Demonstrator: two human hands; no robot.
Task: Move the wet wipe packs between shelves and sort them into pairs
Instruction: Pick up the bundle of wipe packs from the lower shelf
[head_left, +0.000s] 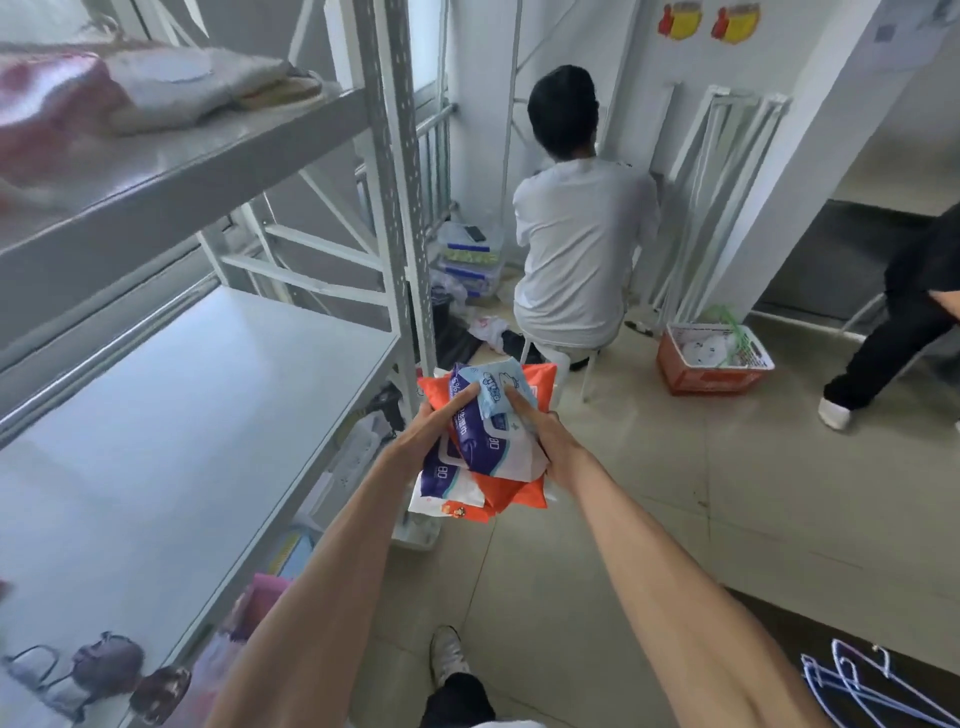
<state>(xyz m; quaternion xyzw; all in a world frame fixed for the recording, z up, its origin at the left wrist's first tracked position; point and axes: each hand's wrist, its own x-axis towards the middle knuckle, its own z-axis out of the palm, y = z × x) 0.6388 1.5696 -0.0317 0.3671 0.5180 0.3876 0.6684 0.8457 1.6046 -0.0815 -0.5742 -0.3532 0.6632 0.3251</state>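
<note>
Both my hands hold one stack of wet wipe packs in the air, just right of the metal shelf unit. My left hand (434, 423) grips the stack from the left, fingers spread over the top. My right hand (545, 434) clasps it from the right, with fingers on a small light blue pack (498, 387) on top. Under that lie purple and white packs (485, 452), then orange packs (524, 491) at the bottom. The wide grey middle shelf (197, 415) lies bare to the left of my hands.
The upper shelf (171, 156) carries folded cloth items. A person in a white shirt (576, 249) sits on a stool ahead, facing away. An orange basket (711, 358) stands on the floor at right, another person's leg (878, 353) beyond it. White hangers (862, 680) lie bottom right.
</note>
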